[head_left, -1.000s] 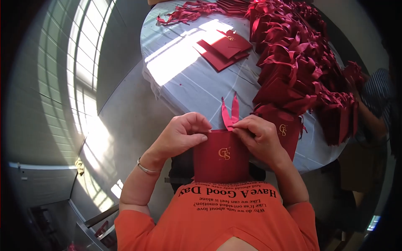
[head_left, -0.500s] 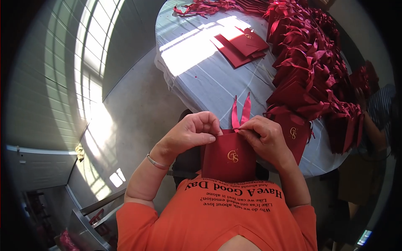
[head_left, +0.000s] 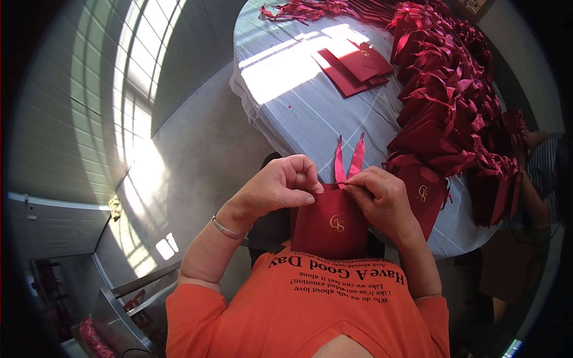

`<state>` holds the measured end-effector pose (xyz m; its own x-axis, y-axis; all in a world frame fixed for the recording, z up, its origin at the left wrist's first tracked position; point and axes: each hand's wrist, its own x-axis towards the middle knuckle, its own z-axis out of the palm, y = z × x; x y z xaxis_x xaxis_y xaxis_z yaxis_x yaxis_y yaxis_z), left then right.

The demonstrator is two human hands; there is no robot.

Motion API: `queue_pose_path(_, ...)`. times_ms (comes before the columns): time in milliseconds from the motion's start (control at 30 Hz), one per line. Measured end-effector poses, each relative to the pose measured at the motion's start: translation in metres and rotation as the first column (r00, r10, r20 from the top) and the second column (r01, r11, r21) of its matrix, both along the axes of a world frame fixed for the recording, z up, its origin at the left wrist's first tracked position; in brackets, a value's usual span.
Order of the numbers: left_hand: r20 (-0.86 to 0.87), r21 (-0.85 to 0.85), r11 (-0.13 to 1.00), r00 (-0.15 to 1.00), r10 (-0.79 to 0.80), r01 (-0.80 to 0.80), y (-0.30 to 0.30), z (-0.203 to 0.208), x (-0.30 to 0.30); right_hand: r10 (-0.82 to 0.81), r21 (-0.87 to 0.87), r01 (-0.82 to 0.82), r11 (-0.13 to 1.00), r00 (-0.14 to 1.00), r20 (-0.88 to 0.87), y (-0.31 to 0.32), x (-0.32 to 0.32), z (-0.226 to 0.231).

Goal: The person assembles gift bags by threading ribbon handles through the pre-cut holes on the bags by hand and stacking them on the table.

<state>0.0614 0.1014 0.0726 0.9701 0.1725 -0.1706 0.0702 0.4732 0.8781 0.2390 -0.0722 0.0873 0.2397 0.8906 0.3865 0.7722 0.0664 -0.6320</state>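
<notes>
A dark red paper gift bag (head_left: pixel 328 230) with a gold emblem rests upright against my body, its mouth facing away from me. My left hand (head_left: pixel 287 184) is closed at the bag's upper left rim, thumb outside and curled fingertips at the opening. At the upper right rim, my right hand (head_left: pixel 383 194) pinches the base of a pink-red ribbon (head_left: pixel 357 156), whose two loose ends stand up above the bag. The fingertips of my right hand partly hide where ribbon and bag meet.
A round table (head_left: pixel 280 122) with a pale cloth stands ahead. Heaped ribboned red bags (head_left: pixel 439 95) cover its right side; another bag (head_left: pixel 425 200) lies beside my right hand. Flat red bags (head_left: pixel 358 68) lie farther back. Another person's arm (head_left: pixel 534 191) is at the far right.
The view has shifted slightly, so the table and heap appear a little farther right. Both hands keep their places at the bag's rim, with the ribbon ends still upright.
</notes>
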Motion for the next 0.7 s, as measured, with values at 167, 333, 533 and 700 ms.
queue_pose_path(167, -0.027, 0.107, 0.994, 0.999, 0.02, -0.018, -0.003, 0.003, 0.001, -0.033, 0.019, 0.034, 0.999, 0.999, -0.023, -0.001, 0.001, -0.001)
queue_pose_path(333, -0.075, 0.324, 0.943, 0.992, 0.101, -0.071, -0.009, 0.012, 0.002, -0.089, 0.217, 0.062, 0.974, 0.989, 0.115, 0.003, -0.009, 0.019)
queue_pose_path(533, -0.077, 0.4, 0.911, 0.986, 0.147, -0.104, -0.015, 0.015, 0.002, 0.108, 0.185, -0.132, 0.974, 0.985, 0.137, 0.006, -0.022, 0.025)
queue_pose_path(700, -0.094, 0.427, 0.9, 0.985, 0.141, -0.088, -0.01, 0.015, 0.002, 0.111, 0.133, -0.143, 0.981, 0.968, 0.226, 0.01, -0.027, 0.02)
